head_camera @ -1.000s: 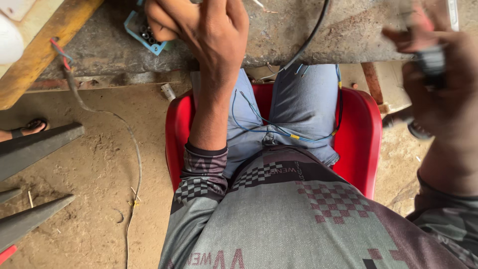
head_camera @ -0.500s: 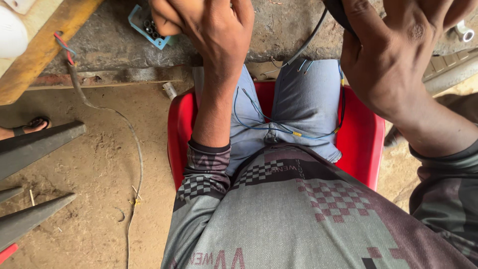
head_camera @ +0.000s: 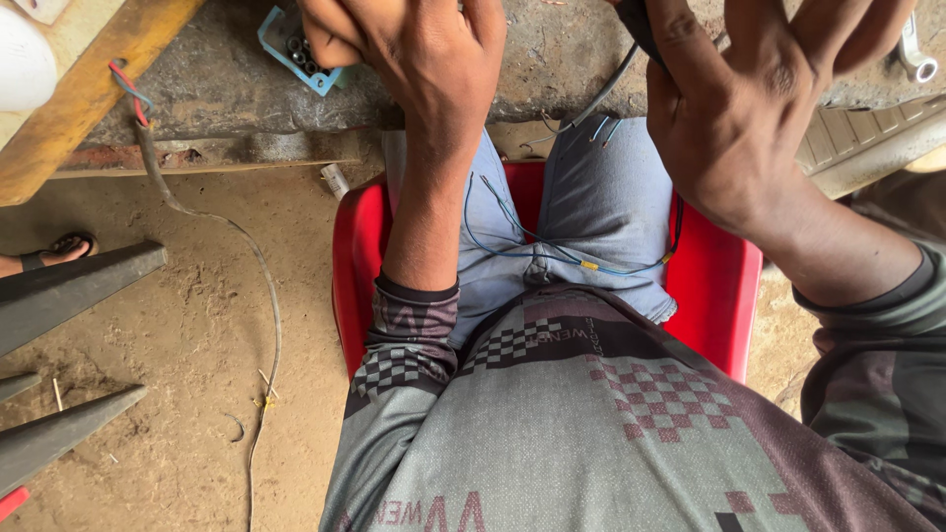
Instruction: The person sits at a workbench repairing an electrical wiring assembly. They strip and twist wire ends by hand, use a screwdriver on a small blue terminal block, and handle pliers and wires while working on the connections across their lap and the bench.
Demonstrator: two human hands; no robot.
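My left hand [head_camera: 424, 59] rests knuckles-up on a rough stone bench top [head_camera: 217, 89], its fingers curled next to a light blue plastic housing [head_camera: 291, 44]. Whatever lies under the palm is hidden. My right hand [head_camera: 749, 108] hovers at the upper right with its fingers spread, while the thumb pinches a dark object [head_camera: 639, 22] at the frame's top edge. From that object a grey cable [head_camera: 601, 94] runs down toward my lap. Thin blue wires [head_camera: 512, 232] with a small yellow piece lie across my jeans.
I sit on a red plastic chair [head_camera: 355, 256] on a dirt floor. A wooden plank [head_camera: 89, 108] and a trailing grey cord [head_camera: 266, 286] lie at the left, beside dark metal bars [head_camera: 69, 286] and another person's sandalled foot [head_camera: 49, 251]. A ribbed grey panel [head_camera: 867, 138] sits at the right.
My right hand has swung in from the far right toward the middle and spread its fingers, bringing the dark object with it. My left hand has stayed near the blue housing.
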